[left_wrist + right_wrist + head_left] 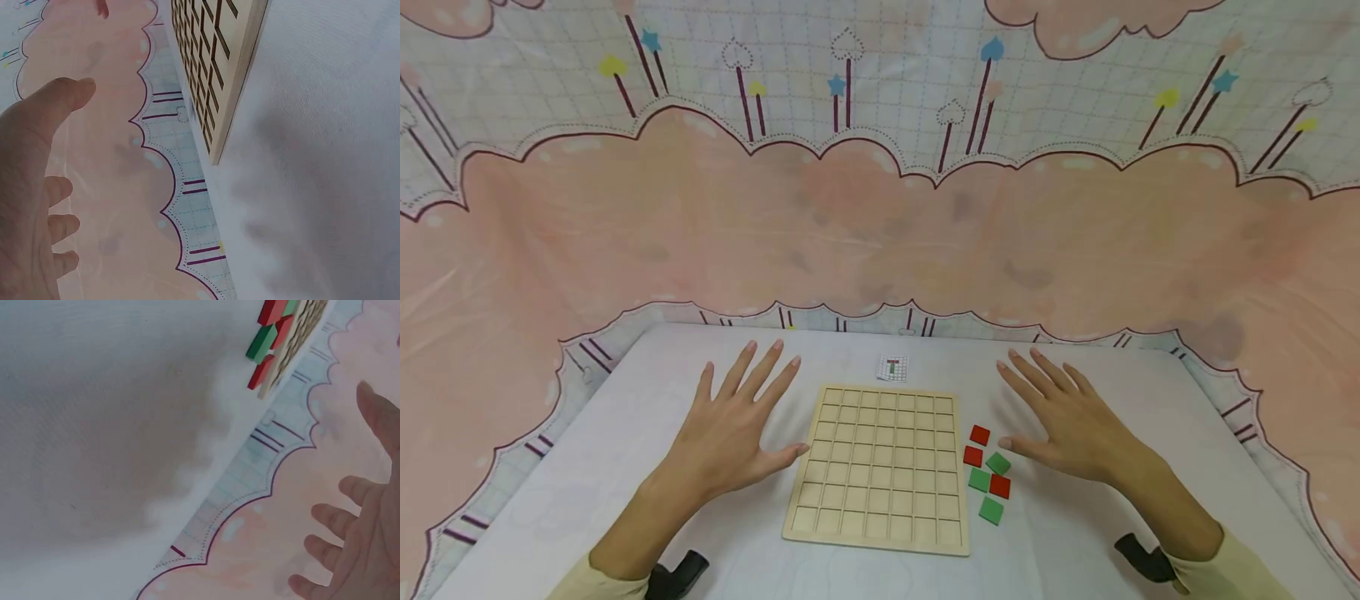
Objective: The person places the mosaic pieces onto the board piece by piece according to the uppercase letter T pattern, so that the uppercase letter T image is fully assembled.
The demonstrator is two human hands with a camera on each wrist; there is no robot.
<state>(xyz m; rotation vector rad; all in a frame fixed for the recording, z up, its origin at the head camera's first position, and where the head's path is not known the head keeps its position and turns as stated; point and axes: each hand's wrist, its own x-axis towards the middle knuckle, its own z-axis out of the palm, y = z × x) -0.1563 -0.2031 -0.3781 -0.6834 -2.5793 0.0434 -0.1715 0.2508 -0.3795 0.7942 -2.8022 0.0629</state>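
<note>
A pale wooden grid board (880, 467) with rows of square recesses lies on the white table. My left hand (726, 433) hovers at the board's left side, fingers spread, holding nothing. To the right, my right hand (1067, 425) is held up above the table with its fingers spread and nothing in it. Between that hand and the board lie red square tiles (980, 435) and green square tiles (991, 510) in a loose cluster. In the right wrist view, a green tile (261, 344) shows beside the board's edge.
Behind the board lies a small printed card (892, 368) with a grid and coloured squares on it. The white table (587, 467) ends at a patterned cloth backdrop (880, 233). A black strap piece (1142, 558) sits at the right wrist, another (677, 575) at the left.
</note>
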